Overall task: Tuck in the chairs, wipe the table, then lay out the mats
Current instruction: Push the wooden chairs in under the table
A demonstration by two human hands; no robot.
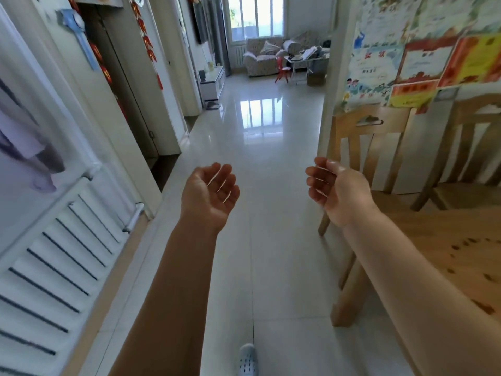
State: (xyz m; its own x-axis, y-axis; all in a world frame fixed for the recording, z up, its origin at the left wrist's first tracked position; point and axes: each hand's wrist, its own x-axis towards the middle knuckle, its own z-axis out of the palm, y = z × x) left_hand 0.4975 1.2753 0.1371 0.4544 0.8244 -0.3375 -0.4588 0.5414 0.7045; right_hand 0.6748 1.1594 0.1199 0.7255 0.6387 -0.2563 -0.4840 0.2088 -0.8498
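**While both palms face up, nothing is held**

As the head view looks down a tiled floor (271, 147), the left hand (210, 191) at centre and the right hand (334, 189) just right of it hover apart, fingers loosely curled, gripping nothing. The right forearm overlaps the edge of the wooden table (444, 256) at lower right. One chair (371, 147) stands at the table's far end, middle right. A second chair (466, 158) stands further right, by the wall. A radiator (54, 253) fills the lower left.
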